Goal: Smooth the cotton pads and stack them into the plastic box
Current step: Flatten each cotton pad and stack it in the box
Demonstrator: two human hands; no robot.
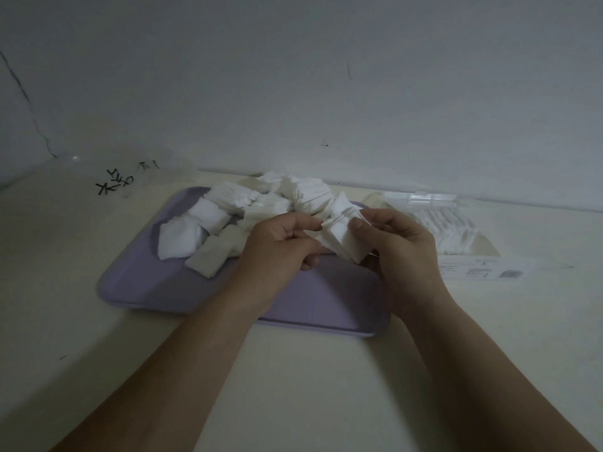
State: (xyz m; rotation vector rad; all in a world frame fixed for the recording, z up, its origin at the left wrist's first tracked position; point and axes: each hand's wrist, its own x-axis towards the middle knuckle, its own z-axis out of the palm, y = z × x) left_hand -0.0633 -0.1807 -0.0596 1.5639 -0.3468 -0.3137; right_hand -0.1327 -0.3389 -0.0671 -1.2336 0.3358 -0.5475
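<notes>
From the head camera, both hands meet above a lilac tray (pixel 156 282). The left hand (pixel 280 246) and right hand (pixel 401 252) each curl their fingers around a small stack of cotton pads (pixel 342 238), the right thumb pressing on its face. A loose pile of pads (pixel 248 207) covers the tray's far half. The clear plastic box (pixel 424 199) sits just right of the tray, with a row of pads (pixel 453 230) inside it.

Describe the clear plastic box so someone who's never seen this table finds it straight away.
Start at the lilac plastic tray in the middle of the cream table. Right of it, behind the right hand, lies the clear plastic box. Unlike the clear container far left with black marks, it holds neat rows of white cotton pads.
</notes>
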